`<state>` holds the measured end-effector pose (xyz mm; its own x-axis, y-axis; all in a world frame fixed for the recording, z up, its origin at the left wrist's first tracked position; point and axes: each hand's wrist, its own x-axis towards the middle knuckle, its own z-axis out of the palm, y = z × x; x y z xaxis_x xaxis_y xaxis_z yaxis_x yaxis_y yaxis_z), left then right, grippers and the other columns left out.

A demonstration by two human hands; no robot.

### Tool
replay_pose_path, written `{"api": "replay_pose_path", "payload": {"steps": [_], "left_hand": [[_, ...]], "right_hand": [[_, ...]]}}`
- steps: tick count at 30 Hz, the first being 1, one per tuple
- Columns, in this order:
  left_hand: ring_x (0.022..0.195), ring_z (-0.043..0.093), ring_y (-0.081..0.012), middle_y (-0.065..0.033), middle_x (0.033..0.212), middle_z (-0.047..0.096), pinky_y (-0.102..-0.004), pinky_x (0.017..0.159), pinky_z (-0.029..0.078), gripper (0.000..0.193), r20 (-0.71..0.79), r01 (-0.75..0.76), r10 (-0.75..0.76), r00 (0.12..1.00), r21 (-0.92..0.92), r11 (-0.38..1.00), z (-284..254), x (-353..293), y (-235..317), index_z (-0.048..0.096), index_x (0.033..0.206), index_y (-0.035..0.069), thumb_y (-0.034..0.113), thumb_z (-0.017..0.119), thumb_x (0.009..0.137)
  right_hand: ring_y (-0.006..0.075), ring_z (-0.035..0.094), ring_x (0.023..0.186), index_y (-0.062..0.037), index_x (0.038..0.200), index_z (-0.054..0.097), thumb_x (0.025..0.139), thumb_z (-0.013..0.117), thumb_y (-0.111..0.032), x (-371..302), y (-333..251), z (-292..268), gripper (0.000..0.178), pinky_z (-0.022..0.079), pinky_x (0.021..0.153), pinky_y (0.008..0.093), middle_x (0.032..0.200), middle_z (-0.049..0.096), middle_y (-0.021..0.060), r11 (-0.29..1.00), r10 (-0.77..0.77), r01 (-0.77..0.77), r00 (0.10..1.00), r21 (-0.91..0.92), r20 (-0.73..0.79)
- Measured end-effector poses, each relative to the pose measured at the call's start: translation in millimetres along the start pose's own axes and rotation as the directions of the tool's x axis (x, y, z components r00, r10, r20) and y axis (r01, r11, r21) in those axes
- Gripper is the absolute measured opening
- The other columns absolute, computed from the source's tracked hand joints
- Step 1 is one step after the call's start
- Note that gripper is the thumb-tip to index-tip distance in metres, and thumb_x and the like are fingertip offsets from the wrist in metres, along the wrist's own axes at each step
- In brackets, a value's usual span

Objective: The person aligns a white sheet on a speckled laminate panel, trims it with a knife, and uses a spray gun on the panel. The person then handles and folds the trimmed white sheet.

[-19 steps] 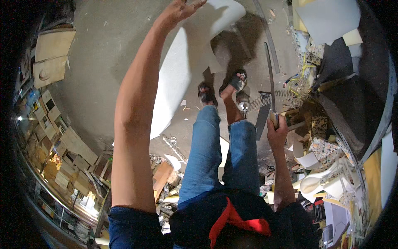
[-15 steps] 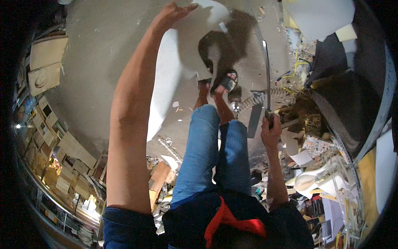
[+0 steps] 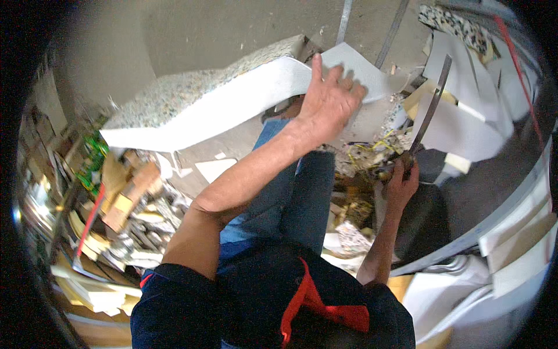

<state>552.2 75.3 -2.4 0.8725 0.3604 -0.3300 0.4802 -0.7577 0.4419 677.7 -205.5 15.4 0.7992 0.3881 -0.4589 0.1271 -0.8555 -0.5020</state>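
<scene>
My left hand (image 3: pixel 328 104) lies flat with its fingers spread on a large white foam slab (image 3: pixel 232 102), near the slab's right end. The slab has a speckled multicoloured layer (image 3: pixel 186 90) along its far side and stretches from the left across my knees. My legs in blue jeans (image 3: pixel 302 186) run beneath it. My right hand (image 3: pixel 401 183) is closed around the handle of a long narrow knife (image 3: pixel 429 110). The blade points up and away, right of the slab and apart from it.
Wood offcuts and boards (image 3: pixel 119 200) pile up at the left. White foam pieces (image 3: pixel 465 125) lie at the right, and a tangle of yellowish scraps (image 3: pixel 372 154) sits by my right knee. Two metal strips (image 3: pixel 344 20) rest on the concrete floor (image 3: pixel 203 29).
The view has swung. The foam slab now lies lower and across my legs, and my left hand has come from its far edge to rest flat on it. The knife stays gripped.
</scene>
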Motion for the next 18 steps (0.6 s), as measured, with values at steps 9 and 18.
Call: {"api": "replay_pose_path", "payload": {"steps": [9,18], "left_hand": [[0.118,0.053,-0.0330,-0.0108,0.103,0.063,-0.0674,0.113,0.024,0.047,-0.038,0.025,-0.043,0.998,-0.390,0.920,1,40,3,0.061,0.122,0.010,0.012,0.070,0.076],[0.118,0.054,-0.0346,-0.0120,0.120,0.061,-0.0549,0.100,0.043,0.042,-0.424,0.133,-0.628,0.652,-0.752,0.645,-34,81,18,0.067,0.110,0.009,0.025,0.078,0.072]], "right_hand": [[0.0194,0.063,0.077,-0.0013,0.118,0.062,0.093,0.065,-0.015,174,-163,-28,0.029,0.050,0.072,0.0319,0.090,0.069,0.0123,0.908,-0.290,0.361,0.907,-0.210,0.304],[0.0275,0.069,0.075,-0.0022,0.114,0.062,0.092,0.068,-0.017,316,-259,33,0.027,0.052,0.069,0.0332,0.088,0.071,0.0156,0.652,-0.432,0.756,0.432,-0.057,0.792]]}}
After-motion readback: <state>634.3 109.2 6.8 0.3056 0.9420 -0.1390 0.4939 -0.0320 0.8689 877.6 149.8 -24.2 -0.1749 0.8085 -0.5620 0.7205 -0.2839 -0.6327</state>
